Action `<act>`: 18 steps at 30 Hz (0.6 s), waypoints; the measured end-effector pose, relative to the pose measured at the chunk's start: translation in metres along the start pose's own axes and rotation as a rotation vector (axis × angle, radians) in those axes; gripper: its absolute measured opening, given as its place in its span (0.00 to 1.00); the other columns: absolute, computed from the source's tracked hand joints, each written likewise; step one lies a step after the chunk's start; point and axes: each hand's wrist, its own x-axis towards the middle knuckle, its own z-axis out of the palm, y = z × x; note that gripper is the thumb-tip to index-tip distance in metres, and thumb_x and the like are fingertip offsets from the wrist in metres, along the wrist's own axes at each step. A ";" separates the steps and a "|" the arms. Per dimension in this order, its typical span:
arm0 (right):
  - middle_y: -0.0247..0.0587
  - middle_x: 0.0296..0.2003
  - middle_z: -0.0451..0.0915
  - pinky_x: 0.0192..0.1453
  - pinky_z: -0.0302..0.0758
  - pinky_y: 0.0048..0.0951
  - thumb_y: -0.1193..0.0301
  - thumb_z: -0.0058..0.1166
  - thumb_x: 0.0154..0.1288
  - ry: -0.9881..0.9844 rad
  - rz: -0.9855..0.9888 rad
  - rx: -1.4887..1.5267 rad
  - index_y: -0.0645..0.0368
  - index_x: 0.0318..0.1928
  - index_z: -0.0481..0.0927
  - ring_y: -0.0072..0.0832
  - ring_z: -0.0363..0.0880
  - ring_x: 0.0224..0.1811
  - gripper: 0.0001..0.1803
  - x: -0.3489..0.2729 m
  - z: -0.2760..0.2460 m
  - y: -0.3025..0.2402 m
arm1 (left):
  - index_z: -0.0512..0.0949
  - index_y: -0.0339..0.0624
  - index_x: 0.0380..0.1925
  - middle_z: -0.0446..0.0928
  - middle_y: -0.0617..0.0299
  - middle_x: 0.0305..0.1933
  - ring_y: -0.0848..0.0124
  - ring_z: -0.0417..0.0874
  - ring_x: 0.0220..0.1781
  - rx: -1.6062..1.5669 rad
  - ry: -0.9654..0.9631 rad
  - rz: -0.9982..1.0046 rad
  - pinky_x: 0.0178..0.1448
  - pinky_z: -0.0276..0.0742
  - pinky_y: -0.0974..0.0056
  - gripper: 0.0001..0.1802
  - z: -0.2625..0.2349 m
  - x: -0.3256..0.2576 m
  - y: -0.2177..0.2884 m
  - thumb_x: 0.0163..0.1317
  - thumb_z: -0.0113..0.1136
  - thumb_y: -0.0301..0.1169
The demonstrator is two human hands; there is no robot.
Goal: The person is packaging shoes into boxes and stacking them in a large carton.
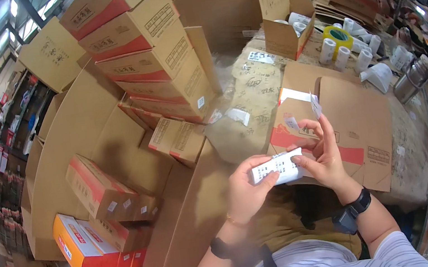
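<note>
Two hands' grip pinching small white box (279, 167): left hand (246, 190), right hand (324, 157) at its ends.

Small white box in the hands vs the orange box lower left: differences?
The small white box is held up between the left hand and right hand; the orange box lies in a row of boxes inside a big open carton. The white box is pale with dark print; the orange box is bright orange with a white side. In this view the white box looks slimmer. Both are rectangular, closed cartons.
</note>
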 end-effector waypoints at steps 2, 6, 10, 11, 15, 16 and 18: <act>0.53 0.55 0.68 0.45 0.79 0.33 0.85 0.61 0.51 -0.034 -0.013 -0.144 0.53 0.66 0.57 0.38 0.80 0.43 0.43 0.006 0.007 -0.007 | 0.75 0.31 0.43 0.77 0.57 0.45 0.74 0.78 0.46 -0.183 0.002 -0.147 0.51 0.75 0.69 0.13 -0.008 -0.002 -0.002 0.58 0.61 0.22; 0.55 0.49 0.72 0.42 0.78 0.37 0.85 0.62 0.47 -0.247 -0.415 -0.689 0.50 0.57 0.67 0.44 0.79 0.42 0.36 0.012 0.004 -0.007 | 0.78 0.33 0.39 0.78 0.58 0.45 0.74 0.78 0.45 0.110 0.090 0.036 0.50 0.75 0.69 0.11 -0.017 -0.003 -0.016 0.55 0.64 0.22; 0.52 0.45 0.73 0.41 0.77 0.41 0.83 0.59 0.50 -0.312 -0.312 -0.587 0.43 0.54 0.69 0.45 0.78 0.40 0.31 -0.013 -0.009 0.023 | 0.79 0.35 0.39 0.79 0.60 0.43 0.75 0.78 0.46 0.067 0.116 -0.122 0.50 0.74 0.69 0.12 -0.025 0.000 -0.012 0.54 0.65 0.23; 0.51 0.44 0.73 0.41 0.77 0.41 0.82 0.58 0.52 -0.298 -0.275 -0.569 0.42 0.54 0.69 0.44 0.78 0.39 0.30 -0.011 -0.007 0.022 | 0.79 0.35 0.39 0.79 0.60 0.43 0.76 0.78 0.46 0.042 0.136 -0.197 0.50 0.75 0.70 0.12 -0.027 0.001 -0.013 0.54 0.65 0.23; 0.56 0.50 0.71 0.48 0.77 0.44 0.80 0.57 0.56 -0.109 -0.462 -0.314 0.47 0.66 0.57 0.39 0.76 0.46 0.38 0.009 0.022 0.013 | 0.77 0.34 0.42 0.79 0.60 0.43 0.75 0.78 0.46 0.144 0.199 -0.034 0.50 0.75 0.70 0.13 -0.044 0.003 -0.026 0.55 0.62 0.20; 0.57 0.55 0.66 0.48 0.77 0.44 0.79 0.57 0.57 -0.167 -0.403 -0.433 0.44 0.70 0.50 0.39 0.77 0.46 0.44 0.023 0.034 0.006 | 0.78 0.35 0.42 0.77 0.58 0.45 0.72 0.78 0.48 0.174 0.174 0.027 0.51 0.75 0.68 0.12 -0.040 0.002 -0.022 0.55 0.62 0.21; 0.58 0.59 0.62 0.49 0.77 0.43 0.82 0.56 0.57 -0.098 0.121 0.101 0.44 0.70 0.49 0.40 0.77 0.47 0.44 0.026 0.055 0.007 | 0.78 0.35 0.41 0.77 0.57 0.46 0.70 0.78 0.49 0.251 0.171 0.086 0.52 0.75 0.67 0.12 -0.038 -0.006 -0.013 0.55 0.62 0.21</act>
